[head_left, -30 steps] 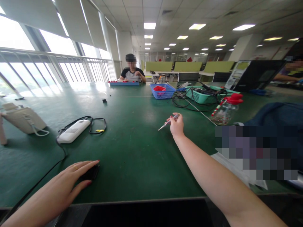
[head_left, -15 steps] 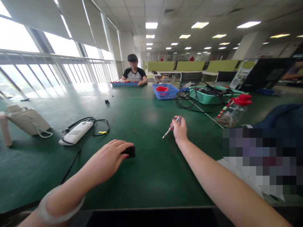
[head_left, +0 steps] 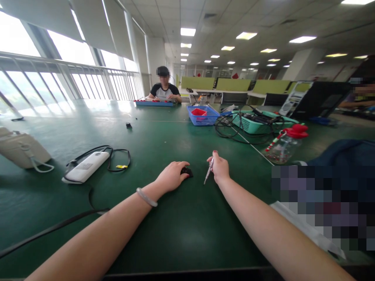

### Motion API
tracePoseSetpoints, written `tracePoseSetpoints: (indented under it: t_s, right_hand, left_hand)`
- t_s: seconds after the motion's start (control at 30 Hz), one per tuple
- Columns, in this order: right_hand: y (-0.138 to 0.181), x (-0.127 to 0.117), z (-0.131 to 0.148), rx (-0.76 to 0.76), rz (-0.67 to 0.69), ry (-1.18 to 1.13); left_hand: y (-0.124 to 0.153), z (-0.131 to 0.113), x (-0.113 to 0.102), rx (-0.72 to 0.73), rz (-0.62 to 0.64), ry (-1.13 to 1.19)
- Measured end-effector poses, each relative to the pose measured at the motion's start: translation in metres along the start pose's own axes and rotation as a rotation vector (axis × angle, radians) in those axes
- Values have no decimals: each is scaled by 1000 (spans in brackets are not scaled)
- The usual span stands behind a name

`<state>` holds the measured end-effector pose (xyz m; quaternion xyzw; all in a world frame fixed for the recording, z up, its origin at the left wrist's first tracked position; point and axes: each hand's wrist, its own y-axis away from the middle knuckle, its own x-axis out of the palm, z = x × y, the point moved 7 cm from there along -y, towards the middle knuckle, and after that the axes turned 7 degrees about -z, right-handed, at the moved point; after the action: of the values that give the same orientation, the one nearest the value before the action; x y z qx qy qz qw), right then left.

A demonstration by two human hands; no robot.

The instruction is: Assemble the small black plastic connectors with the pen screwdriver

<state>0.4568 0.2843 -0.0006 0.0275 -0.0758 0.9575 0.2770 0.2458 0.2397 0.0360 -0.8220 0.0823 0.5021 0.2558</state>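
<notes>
Between the thumb and fingers of my left hand (head_left: 172, 175) is a small black block (head_left: 187, 171), held low at the green tabletop (head_left: 175, 226); its exact kind is too small to make out. To the right, my right hand (head_left: 220, 167) is closed round a slim screwdriver (head_left: 209, 170) with a clear handle. Its metal tip points down and toward me, a short way right of the block and apart from it. My fingers cover part of the handle.
A white power bank (head_left: 86, 168) with a black strap lies left, near a beige case (head_left: 23, 150). Further back are a blue basket (head_left: 203, 119), a green basket (head_left: 252, 125) with cables, and a red-lidded bottle (head_left: 285, 146). A person (head_left: 164, 90) sits across the table.
My left hand has moved right and forward with the black block, nearer the screwdriver. The screwdriver now stands steeper in my right hand. My view has shifted slightly.
</notes>
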Motion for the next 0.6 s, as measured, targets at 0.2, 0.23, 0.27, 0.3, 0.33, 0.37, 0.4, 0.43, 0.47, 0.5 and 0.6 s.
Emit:
tracePoseSetpoints:
  t_s: [0.2, 0.23, 0.27, 0.3, 0.33, 0.37, 0.4, 0.43, 0.47, 0.5, 0.6]
  right_hand:
    - [3, -4, 1, 48, -3, -167]
    - [4, -4, 1, 71, 1, -207]
    - [5, -4, 2, 85, 11, -235]
    - [6, -3, 3, 96, 23, -255]
    - [7, -2, 4, 103, 36, -271]
    - [7, -2, 4, 108, 45, -286]
    - [7, -1, 5, 114, 52, -304]
    - [8, -1, 5, 119, 56, -325]
    - [7, -1, 6, 124, 58, -347]
    - [7, -1, 6, 128, 59, -366]
    - [6, -1, 5, 138, 48, -404]
  left_hand:
    - [0, 15, 3, -68, -52, 104]
    - [0, 16, 3, -67, -65, 95]
    - [0, 18, 3, -63, -78, 83]
    - [0, 19, 3, -58, -88, 72]
    - [1, 20, 3, -52, -95, 65]
    - [1, 20, 3, -48, -97, 63]
    - [1, 20, 3, -47, -98, 62]
    - [2, 20, 4, -47, -99, 61]
    - [2, 20, 4, -48, -102, 61]
    - [2, 20, 3, -50, -107, 60]
    - [3, 20, 2, -58, -126, 53]
